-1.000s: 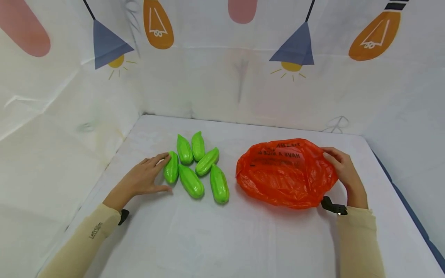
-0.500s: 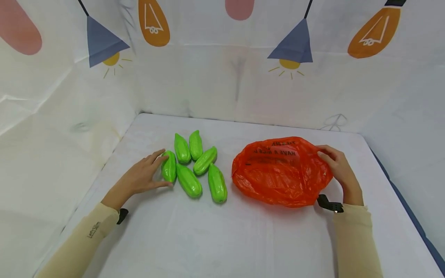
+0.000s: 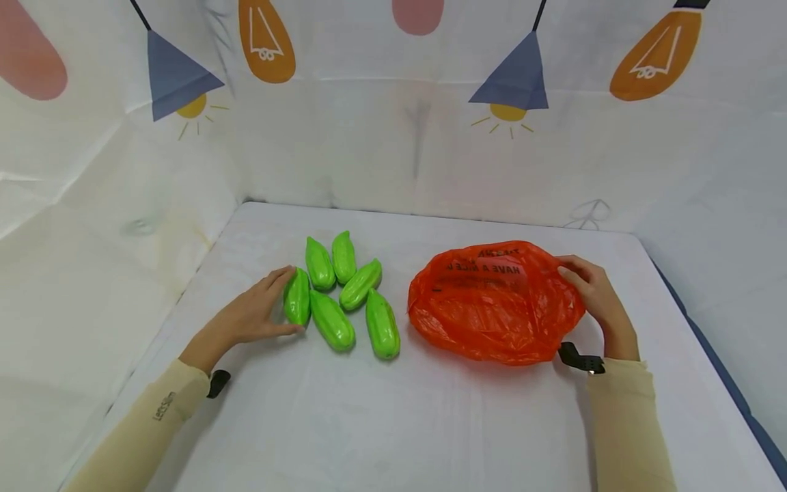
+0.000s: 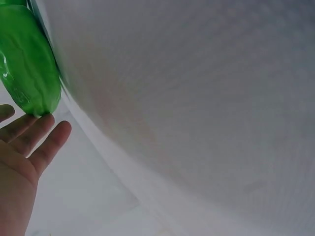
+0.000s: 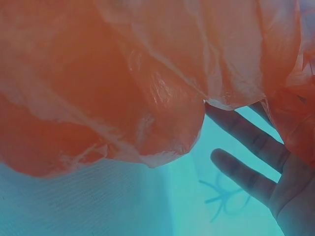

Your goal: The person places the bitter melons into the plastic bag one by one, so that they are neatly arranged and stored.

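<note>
Several glossy bright-green, cucumber-like vegetables, each tapering to one end, lie in a cluster left of the table's middle. My left hand is at the leftmost green vegetable, its fingers beside the upper part and thumb near the lower end. In the left wrist view, fairly straight fingertips touch the end of that green vegetable. To the right lies a thin red plastic bag with black print. My right hand holds its right edge, thumb in front; other fingers extend below it in the right wrist view.
The white table stretches toward me below the vegetables and bag. A pale hanging sheet with printed lamps and bulbs closes off the back and sides. Black straps circle both wrists.
The left fingers have shifted slightly off the top of the leftmost vegetable to its side. Everything drifts a little left as the head view shifts; bag and right hand stay together.
</note>
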Demonstrator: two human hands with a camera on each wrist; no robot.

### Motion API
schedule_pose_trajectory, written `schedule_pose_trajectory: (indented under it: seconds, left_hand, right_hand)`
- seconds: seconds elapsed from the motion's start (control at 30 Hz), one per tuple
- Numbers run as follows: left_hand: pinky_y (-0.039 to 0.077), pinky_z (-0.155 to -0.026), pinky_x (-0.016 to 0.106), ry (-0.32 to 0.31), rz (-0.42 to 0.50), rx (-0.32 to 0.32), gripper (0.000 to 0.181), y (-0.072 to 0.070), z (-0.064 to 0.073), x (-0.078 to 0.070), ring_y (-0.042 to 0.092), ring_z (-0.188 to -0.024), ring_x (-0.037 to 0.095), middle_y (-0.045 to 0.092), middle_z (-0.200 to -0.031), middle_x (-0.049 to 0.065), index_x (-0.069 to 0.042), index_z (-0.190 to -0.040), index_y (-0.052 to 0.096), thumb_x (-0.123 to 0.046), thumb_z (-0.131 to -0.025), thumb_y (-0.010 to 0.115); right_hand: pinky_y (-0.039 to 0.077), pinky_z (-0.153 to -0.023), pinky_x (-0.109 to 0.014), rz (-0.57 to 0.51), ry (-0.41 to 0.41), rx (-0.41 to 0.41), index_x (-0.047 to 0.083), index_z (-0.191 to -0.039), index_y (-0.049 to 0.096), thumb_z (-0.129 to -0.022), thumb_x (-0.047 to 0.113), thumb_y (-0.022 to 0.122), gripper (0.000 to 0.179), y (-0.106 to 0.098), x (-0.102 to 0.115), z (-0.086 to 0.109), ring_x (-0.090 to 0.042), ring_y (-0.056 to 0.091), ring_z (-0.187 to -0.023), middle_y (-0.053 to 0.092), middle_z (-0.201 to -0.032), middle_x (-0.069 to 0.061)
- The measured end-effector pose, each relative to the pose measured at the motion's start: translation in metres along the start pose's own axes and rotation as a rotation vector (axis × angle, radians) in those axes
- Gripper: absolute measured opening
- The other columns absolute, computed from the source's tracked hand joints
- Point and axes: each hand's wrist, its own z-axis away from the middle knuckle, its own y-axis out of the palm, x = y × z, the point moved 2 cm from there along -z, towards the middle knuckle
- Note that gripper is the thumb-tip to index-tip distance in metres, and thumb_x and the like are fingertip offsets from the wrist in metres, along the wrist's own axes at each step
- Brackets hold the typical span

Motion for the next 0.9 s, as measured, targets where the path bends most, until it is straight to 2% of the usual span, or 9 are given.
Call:
schedule_pose_trajectory:
  seconds: [0.17, 0.4, 0.5, 0.7, 0.9]
  left_hand:
    - [0.041, -0.105, 0.060, 0.034, -0.039, -0.040, 0.116, -0.003, -0.002, -0.001, 0.039, -0.136, 0.044, 0.030, -0.155, 0.023, 0.002, -0.153, 0.023, -0.058, -0.072, 0.080]
    - [0.040, -0.105, 0.060, 0.035, -0.044, -0.075, 0.115, -0.014, -0.002, -0.005, 0.036, -0.138, 0.044, 0.028, -0.156, 0.021, 0.003, -0.153, 0.024, -0.053, -0.072, 0.082]
    - [0.041, -0.104, 0.059, 0.054, -0.042, -0.128, 0.113, -0.022, -0.004, -0.009, 0.036, -0.138, 0.042, 0.029, -0.156, 0.020, 0.002, -0.152, 0.026, -0.049, -0.070, 0.085]
    - [0.043, -0.103, 0.057, 0.175, -0.039, -0.258, 0.115, -0.039, -0.018, -0.024, 0.041, -0.136, 0.040, 0.033, -0.155, 0.019, 0.002, -0.151, 0.030, -0.046, -0.064, 0.088]
    - [0.041, -0.105, 0.058, 0.273, -0.036, -0.279, 0.115, -0.044, -0.036, -0.050, 0.042, -0.136, 0.040, 0.033, -0.156, 0.019, 0.001, -0.152, 0.030, -0.050, -0.065, 0.087]
  right_hand:
    - [0.057, -0.067, -0.017, 0.001, 0.018, -0.009, -0.004, -0.130, 0.055, -0.102, 0.022, 0.049, 0.038, 0.001, -0.002, 0.001, 0.000, 0.064, -0.081, 0.061, -0.103, 0.026]
    - [0.057, -0.066, -0.018, 0.005, 0.010, -0.004, -0.003, -0.128, 0.057, -0.102, 0.021, 0.049, 0.037, 0.001, 0.000, -0.001, -0.002, 0.064, -0.079, 0.061, -0.102, 0.025]
    - [0.057, -0.066, -0.018, 0.025, 0.017, -0.002, -0.003, -0.129, 0.057, -0.102, 0.021, 0.049, 0.036, 0.001, 0.000, -0.003, -0.002, 0.064, -0.079, 0.061, -0.101, 0.026]
    - [0.056, -0.067, -0.017, 0.041, 0.035, -0.014, -0.001, -0.130, 0.057, -0.102, 0.023, 0.049, 0.037, 0.001, -0.001, -0.004, 0.000, 0.063, -0.081, 0.060, -0.102, 0.028]
    - [0.056, -0.067, -0.016, 0.030, 0.036, -0.012, -0.002, -0.131, 0.056, -0.102, 0.024, 0.050, 0.039, 0.002, -0.003, -0.004, 0.001, 0.062, -0.082, 0.059, -0.103, 0.028]
